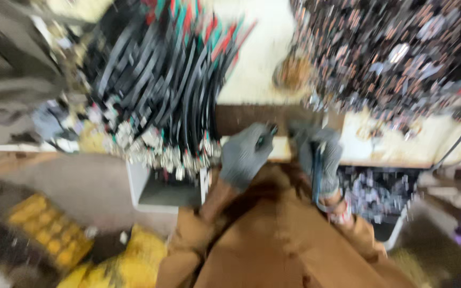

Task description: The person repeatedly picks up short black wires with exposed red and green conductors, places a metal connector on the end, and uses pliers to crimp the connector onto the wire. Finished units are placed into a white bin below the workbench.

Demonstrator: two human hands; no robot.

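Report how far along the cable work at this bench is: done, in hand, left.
Done, apparently: a big bundle of black cables with pale end connectors lies on the bench. In hand: the gloved left hand pinches a small dark piece; the gloved right hand grips a blue-handled tool. Left, seemingly: a heap of small metal parts and more in a bin below. Blur hides finer detail.

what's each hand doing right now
Left hand: gloved, closed on a small dark piece, kind unclear through blur.
Right hand: gloved, closed on a blue-handled tool.
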